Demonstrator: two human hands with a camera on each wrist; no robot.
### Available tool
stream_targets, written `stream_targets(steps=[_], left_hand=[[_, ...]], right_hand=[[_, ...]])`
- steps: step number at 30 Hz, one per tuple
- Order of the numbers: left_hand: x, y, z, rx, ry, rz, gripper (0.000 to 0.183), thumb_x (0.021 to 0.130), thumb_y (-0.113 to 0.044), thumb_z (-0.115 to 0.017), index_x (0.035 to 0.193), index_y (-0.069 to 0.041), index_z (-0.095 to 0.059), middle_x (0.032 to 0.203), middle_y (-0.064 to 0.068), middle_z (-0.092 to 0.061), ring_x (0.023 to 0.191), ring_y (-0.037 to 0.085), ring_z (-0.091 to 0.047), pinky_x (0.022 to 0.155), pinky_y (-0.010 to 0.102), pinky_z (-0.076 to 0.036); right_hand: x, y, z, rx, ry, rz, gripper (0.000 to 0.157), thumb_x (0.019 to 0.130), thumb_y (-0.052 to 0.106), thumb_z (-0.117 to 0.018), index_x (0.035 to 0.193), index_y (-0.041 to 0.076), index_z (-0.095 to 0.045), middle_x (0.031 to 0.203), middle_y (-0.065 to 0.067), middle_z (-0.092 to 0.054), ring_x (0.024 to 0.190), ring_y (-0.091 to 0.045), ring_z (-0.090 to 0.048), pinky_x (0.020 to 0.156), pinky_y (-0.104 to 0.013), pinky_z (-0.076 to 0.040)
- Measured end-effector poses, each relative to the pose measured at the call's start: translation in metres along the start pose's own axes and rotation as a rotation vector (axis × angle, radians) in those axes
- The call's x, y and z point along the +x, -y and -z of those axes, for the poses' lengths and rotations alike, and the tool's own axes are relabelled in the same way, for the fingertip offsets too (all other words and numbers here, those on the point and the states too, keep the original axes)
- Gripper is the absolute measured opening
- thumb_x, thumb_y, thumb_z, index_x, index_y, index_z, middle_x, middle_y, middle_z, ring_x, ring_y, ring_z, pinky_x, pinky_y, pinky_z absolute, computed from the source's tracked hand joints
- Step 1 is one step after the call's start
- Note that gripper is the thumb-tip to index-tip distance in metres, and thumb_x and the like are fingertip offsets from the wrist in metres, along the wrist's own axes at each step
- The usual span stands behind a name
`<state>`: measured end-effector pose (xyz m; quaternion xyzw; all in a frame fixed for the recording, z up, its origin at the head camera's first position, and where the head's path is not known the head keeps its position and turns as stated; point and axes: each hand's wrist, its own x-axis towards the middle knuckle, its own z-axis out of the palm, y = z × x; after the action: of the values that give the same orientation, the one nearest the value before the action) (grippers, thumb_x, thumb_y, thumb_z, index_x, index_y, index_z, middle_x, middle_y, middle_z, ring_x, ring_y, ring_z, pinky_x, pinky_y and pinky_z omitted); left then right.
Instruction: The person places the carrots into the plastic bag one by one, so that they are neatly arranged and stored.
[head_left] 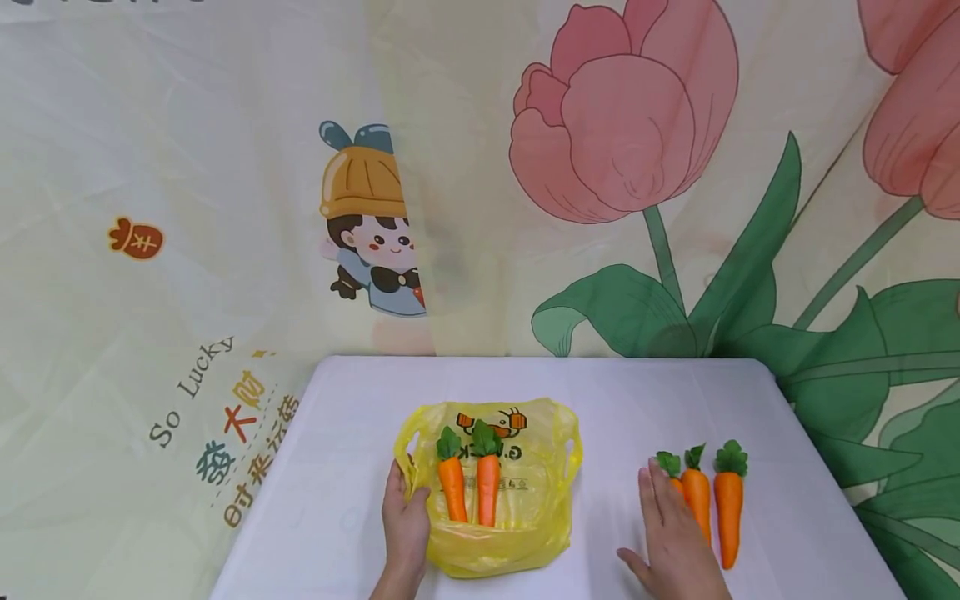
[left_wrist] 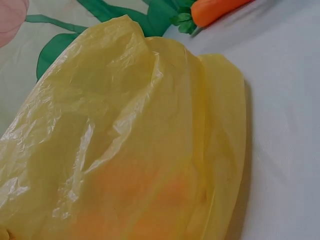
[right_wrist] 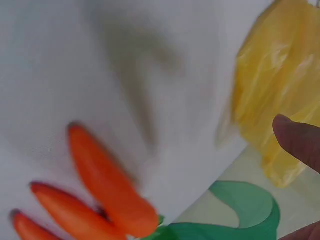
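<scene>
A yellow plastic bag (head_left: 517,552) lies on the table, with two carrots (head_left: 487,483) with green tops at its mouth, their lower ends behind the bag's near layer. My left hand (head_left: 406,521) pinches the bag's left edge between thumb and fingers. To the right lie three more carrots (head_left: 729,517) side by side. My right hand (head_left: 671,533), fingers straight, is over the leftmost of them and hides most of it. Whether it touches that carrot I cannot tell. In the left wrist view, orange shows through the bag (left_wrist: 115,110); in the right wrist view the three carrots (right_wrist: 110,185) appear below.
The white table (head_left: 360,400) has its far edge against a cloth backdrop (head_left: 465,183) printed with tulips, a cartoon figure and lettering. Between the bag and the three carrots is a stretch of bare tabletop.
</scene>
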<state>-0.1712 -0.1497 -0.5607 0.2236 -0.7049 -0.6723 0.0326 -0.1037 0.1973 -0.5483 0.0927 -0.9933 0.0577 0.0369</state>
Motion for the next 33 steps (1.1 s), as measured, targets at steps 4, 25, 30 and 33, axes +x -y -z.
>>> stream_targets(steps=[4,25,30,33], left_hand=[[0.0,0.0,0.001,0.006,0.0,0.004,0.075,0.1,0.004,-0.036,0.162,-0.008,0.003,0.169,0.009,-0.001,0.154,0.026,-0.003,0.125,0.048,-0.013],[-0.001,0.0,0.002,-0.001,-0.008,0.024,0.073,0.1,0.004,-0.036,0.162,-0.007,0.002,0.168,0.01,-0.003,0.154,0.028,-0.005,0.124,0.049,-0.014],[-0.002,0.001,0.003,-0.013,0.017,-0.004,0.074,0.099,0.005,-0.035,0.162,-0.007,0.001,0.169,0.01,-0.004,0.154,0.026,-0.006,0.125,0.047,-0.014],[-0.002,0.002,0.004,-0.018,0.026,-0.013,0.074,0.099,0.005,-0.035,0.162,-0.007,0.002,0.169,0.01,-0.004,0.154,0.026,-0.006,0.125,0.046,-0.014]], right_hand=[[0.002,-0.035,-0.015,-0.025,-0.048,-0.05,0.132,0.068,0.051,-0.09,0.155,-0.015,-0.015,0.163,-0.033,-0.008,0.141,-0.052,-0.03,0.111,-0.063,-0.035],[0.026,-0.058,-0.034,0.058,0.108,-0.27,0.095,0.08,0.029,-0.086,0.147,-0.017,-0.035,0.148,-0.037,-0.04,0.075,-0.026,-0.059,0.067,-0.035,-0.062],[0.026,-0.058,-0.039,0.076,0.062,-0.249,0.087,0.079,0.02,-0.086,0.142,-0.019,-0.04,0.145,-0.038,-0.042,0.083,-0.035,-0.065,0.067,-0.041,-0.061],[0.023,-0.058,-0.042,0.084,0.012,-0.209,0.079,0.079,0.014,-0.084,0.139,-0.02,-0.044,0.142,-0.038,-0.045,0.098,-0.044,-0.065,0.074,-0.049,-0.061]])
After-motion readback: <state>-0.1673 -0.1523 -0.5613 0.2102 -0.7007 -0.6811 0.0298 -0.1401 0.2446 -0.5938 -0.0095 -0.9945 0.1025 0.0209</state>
